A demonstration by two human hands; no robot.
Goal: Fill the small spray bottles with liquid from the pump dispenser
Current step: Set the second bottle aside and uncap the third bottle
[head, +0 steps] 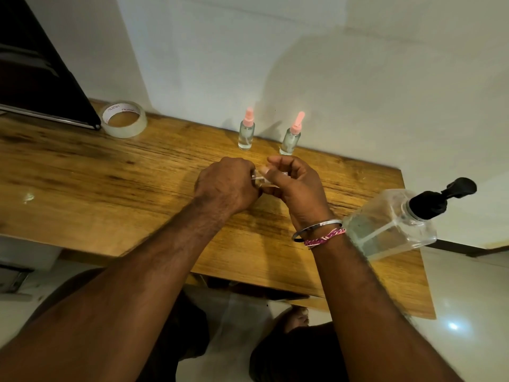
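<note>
Centre of frame: left hand (pixel 224 186) and right hand (pixel 292 186) brought together above the wooden table (pixel 110 172), fingers of both curled round a small clear spray bottle (pixel 260 179), mostly hidden between them; only a sliver of clear plastic showing, contents impossible to judge. Silver bangle (pixel 316 228) and pink braided band (pixel 325 238) on the right wrist.

Above the hands, near the wall: two more spray bottles, upright, pink-topped, standing apart from one another. Left spray bottle (pixel 246 133) clear-walled, seemingly holding clear liquid to near the shoulder. Right spray bottle (pixel 291 137) likewise clear, seemingly filled, its base just behind the right hand's fingers.

Right of frame, on the table's near right corner: pump dispenser (pixel 391 221), square clear body, black pump head (pixel 440 198) pointing toward the right edge. Clear liquid inside, level hard to read.

Upper left: roll of clear tape (pixel 124 119) lying flat on the table, beside a dark flat panel (pixel 35 78) at the frame's left edge.
</note>
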